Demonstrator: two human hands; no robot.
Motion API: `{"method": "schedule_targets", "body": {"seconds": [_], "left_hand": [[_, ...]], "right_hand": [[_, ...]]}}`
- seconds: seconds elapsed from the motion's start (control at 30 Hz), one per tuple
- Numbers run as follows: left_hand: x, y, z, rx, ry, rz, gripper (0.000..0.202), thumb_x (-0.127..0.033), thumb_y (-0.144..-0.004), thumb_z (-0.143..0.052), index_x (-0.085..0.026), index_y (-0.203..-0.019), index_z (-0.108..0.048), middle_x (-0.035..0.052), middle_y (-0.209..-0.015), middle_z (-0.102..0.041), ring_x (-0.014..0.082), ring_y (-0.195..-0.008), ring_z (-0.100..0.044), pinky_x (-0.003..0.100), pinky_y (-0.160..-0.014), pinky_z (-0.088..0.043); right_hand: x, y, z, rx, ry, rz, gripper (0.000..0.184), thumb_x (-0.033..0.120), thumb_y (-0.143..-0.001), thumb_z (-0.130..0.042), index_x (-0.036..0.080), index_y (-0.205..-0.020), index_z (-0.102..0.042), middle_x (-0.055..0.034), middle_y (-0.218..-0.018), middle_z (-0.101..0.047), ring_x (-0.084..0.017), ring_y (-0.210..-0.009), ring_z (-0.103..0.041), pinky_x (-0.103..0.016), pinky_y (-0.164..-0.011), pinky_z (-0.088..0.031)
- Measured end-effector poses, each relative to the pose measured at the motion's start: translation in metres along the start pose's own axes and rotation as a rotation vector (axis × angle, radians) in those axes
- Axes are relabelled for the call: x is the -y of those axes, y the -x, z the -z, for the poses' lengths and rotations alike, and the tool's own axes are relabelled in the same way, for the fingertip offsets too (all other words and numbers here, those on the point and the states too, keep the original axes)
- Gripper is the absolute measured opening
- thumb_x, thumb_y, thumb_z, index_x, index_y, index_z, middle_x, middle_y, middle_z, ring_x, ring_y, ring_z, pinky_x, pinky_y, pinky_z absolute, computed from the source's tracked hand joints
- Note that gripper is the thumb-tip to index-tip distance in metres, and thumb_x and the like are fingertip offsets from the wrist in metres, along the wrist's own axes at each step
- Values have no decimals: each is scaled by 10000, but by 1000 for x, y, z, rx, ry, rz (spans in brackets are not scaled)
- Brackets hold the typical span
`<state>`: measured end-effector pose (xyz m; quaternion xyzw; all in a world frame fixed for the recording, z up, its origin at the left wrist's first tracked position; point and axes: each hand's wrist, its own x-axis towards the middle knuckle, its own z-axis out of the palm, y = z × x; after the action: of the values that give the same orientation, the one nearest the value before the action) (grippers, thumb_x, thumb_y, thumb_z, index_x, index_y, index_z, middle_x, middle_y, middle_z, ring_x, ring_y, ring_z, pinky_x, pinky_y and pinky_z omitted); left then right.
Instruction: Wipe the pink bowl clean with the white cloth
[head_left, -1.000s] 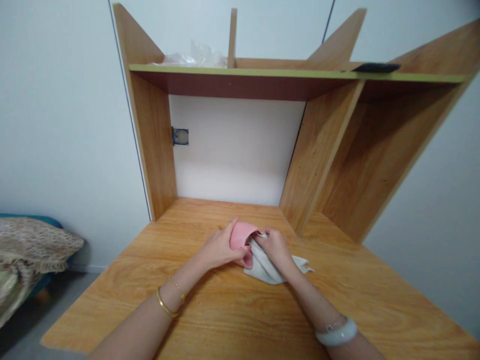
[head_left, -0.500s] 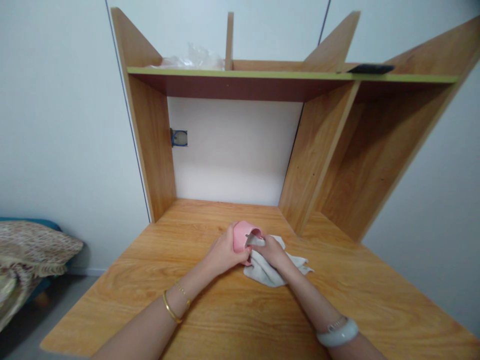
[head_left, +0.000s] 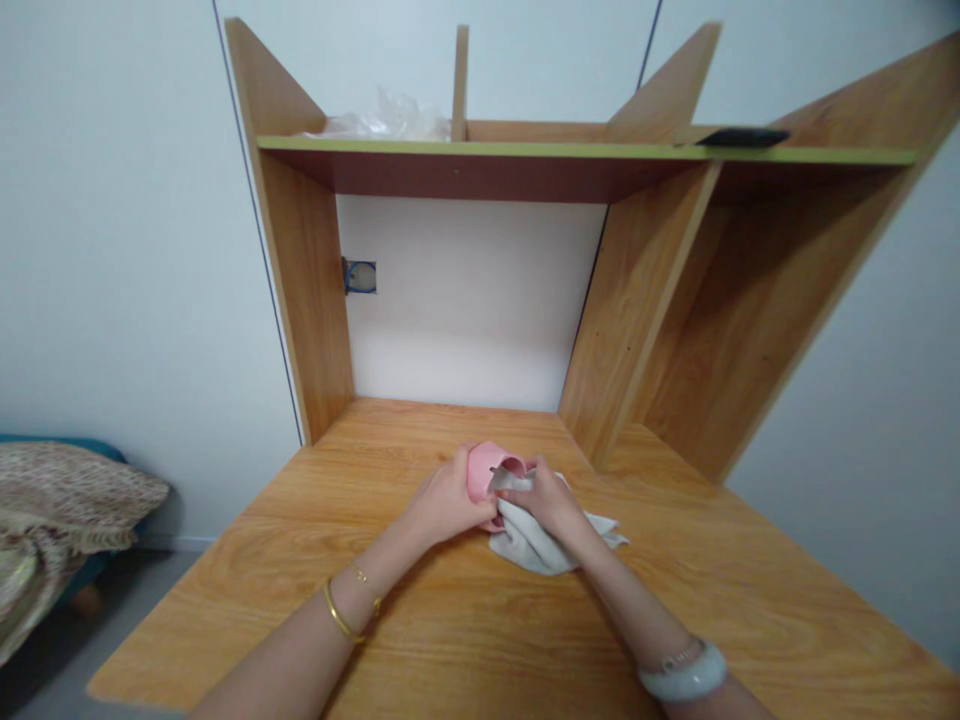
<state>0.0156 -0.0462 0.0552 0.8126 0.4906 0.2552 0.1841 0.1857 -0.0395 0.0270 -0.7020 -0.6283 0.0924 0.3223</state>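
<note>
A pink, hollow, cup-like container [head_left: 484, 468] is tilted on its side above the wooden desk, its opening facing right. My left hand [head_left: 450, 497] is wrapped round its left side. A pale grey cloth [head_left: 534, 540] hangs from my right hand [head_left: 549, 497], which pinches it at the container's opening. Part of the cloth is inside the container, and its loose end spreads onto the desk. The fingertips of my right hand are partly hidden by the cloth and the rim.
The wooden desk [head_left: 360, 640] carries a hutch with upright panels and a shelf [head_left: 525, 150]. On that shelf lie crumpled clear plastic [head_left: 390, 118] and a dark flat object [head_left: 742, 137]. A wall socket box [head_left: 361, 277] shows at the back. Patterned fabric [head_left: 67, 490] drapes over blue furniture at left.
My right hand has shifted slightly, its fingers a little further up and out at the container's opening. The left hand and the pink container have hardly moved.
</note>
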Motion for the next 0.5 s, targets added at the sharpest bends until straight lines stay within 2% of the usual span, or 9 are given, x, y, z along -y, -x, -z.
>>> {"method": "schedule_targets", "body": {"seconds": [0.13, 0.3, 0.5], "left_hand": [[0, 1, -1, 12, 5, -25, 718, -416, -650, -591, -206, -1277, -309, 84, -1094, -597, 265, -965, -585, 314, -769, -451], [-1, 2, 0, 6, -15, -27, 729, -441, -650, -593, -205, -1277, -307, 92, -1117, -585, 277, -986, -575, 326, -788, -446], [-7, 4, 3, 20, -52, -32, 735, -407, -657, -591, -191, -1295, -296, 102, -1134, -577, 279, -1016, -562, 329, -816, -438]], "right_hand": [[-7, -1, -2, 82, -61, -30, 391, 305, -599, -667, 169, -912, -477, -47, -796, -651, -205, -761, -615, -248, -599, -391], [-12, -4, -4, 47, -95, -26, 437, 304, -590, -669, 164, -948, -462, -41, -792, -631, -197, -748, -595, -244, -582, -378], [-5, -4, 3, 0, -19, -22, 433, 314, -631, -617, 160, -1000, -449, 49, -555, -528, -170, -540, -521, -228, -501, -296]]}}
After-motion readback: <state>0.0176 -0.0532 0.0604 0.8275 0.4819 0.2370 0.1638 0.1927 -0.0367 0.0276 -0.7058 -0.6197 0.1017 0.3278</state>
